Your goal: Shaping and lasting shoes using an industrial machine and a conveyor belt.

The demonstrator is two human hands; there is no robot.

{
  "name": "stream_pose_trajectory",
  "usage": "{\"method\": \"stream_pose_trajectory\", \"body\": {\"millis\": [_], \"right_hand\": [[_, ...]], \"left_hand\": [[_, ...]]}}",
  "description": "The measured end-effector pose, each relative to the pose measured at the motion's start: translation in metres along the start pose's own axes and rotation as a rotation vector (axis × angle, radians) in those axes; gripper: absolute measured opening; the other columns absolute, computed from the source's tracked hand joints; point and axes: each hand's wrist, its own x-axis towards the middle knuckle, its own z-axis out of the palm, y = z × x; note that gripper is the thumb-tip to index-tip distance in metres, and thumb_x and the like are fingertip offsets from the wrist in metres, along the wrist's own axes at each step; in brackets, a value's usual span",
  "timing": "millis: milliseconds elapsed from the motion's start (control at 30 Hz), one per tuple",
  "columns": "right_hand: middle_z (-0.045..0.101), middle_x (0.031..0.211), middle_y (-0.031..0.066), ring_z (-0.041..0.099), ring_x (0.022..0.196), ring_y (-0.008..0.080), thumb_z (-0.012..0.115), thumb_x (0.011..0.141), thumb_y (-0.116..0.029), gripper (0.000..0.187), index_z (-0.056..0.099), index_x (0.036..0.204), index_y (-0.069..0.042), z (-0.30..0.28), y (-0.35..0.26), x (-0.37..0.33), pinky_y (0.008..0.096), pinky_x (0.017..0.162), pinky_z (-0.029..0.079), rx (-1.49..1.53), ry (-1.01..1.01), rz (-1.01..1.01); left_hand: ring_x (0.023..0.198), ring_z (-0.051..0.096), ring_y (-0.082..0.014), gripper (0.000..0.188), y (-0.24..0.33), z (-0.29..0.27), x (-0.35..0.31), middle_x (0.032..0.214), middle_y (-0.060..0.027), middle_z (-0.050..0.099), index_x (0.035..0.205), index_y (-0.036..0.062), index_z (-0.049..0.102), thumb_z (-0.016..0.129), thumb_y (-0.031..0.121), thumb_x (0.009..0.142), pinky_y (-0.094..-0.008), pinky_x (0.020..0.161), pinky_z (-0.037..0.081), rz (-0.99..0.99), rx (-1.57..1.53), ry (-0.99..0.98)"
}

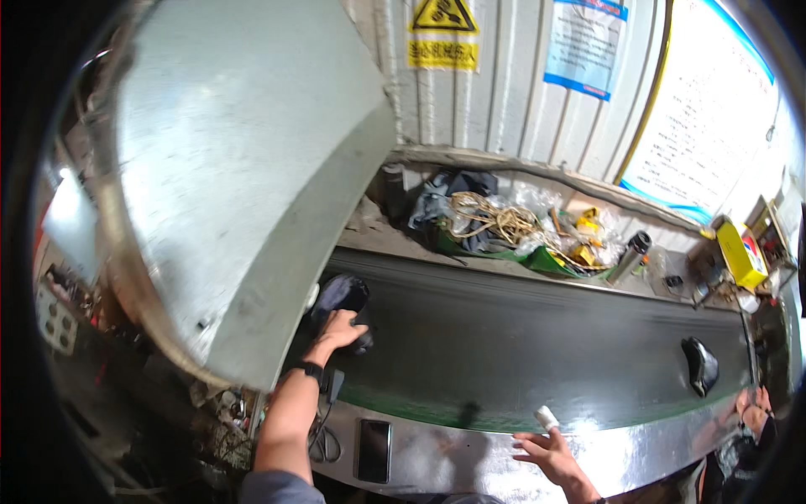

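My left hand [340, 329] reaches onto the dark conveyor belt [504, 336], its fingers closed on a black, rounded object [362, 339]. Its exact kind is hidden by the hand. A dark, shiny piece with a purplish sheen [342, 292] lies just beyond my knuckles; whether the two are one thing I cannot tell. Over the metal ledge [453, 462] at the belt's near edge, my right hand [550, 456] is held with fingers apart and nothing in them. A white wrap [546, 417] covers the tip of one finger.
A large grey metal panel [227, 168] stands over the belt's left end. A phone [374, 451] and a cable [324, 441] lie on the ledge. Farther right are a glossy black curved piece [700, 367] and another person's hand [755, 400]. Rope [495, 220] and a flask [630, 256] line the back shelf.
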Motion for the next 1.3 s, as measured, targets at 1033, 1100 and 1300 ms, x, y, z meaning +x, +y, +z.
{"method": "stream_pose_trajectory", "body": {"millis": [1033,1100,1300], "right_hand": [[0.047,0.149,0.0166,0.051,0.136,0.0359,0.068,0.098,-0.019,0.065,0.032,0.152,-0.024,-0.117,0.052,-0.104,0.0714,0.105,0.044,0.464,0.106,-0.058],[0.043,0.153,0.0174,0.046,0.139,0.0423,0.065,0.099,-0.016,0.063,0.034,0.153,-0.025,-0.168,0.09,-0.104,0.0754,0.106,0.041,0.688,0.048,-0.037],[0.038,0.158,0.0141,0.041,0.142,0.0437,0.07,0.095,-0.012,0.075,0.031,0.157,-0.027,-0.163,0.078,-0.153,0.0782,0.106,0.037,0.5,0.024,-0.081]], "left_hand": [[0.127,0.04,-0.0431,0.062,0.144,0.023,-0.241,0.138,-0.0192,0.043,0.113,0.0147,0.07,0.084,0.022,0.054,-0.0562,0.102,0.038,0.576,0.204,0.379],[0.126,0.042,-0.0405,0.054,0.195,0.054,-0.284,0.136,-0.0183,0.045,0.107,0.0144,0.068,0.083,0.026,0.056,-0.0554,0.101,0.038,0.748,0.154,0.339],[0.129,0.044,-0.0243,0.037,0.24,0.187,-0.383,0.134,-0.0048,0.052,0.112,0.0264,0.063,0.073,0.032,0.077,-0.0481,0.109,0.034,1.271,0.155,0.383]]}}
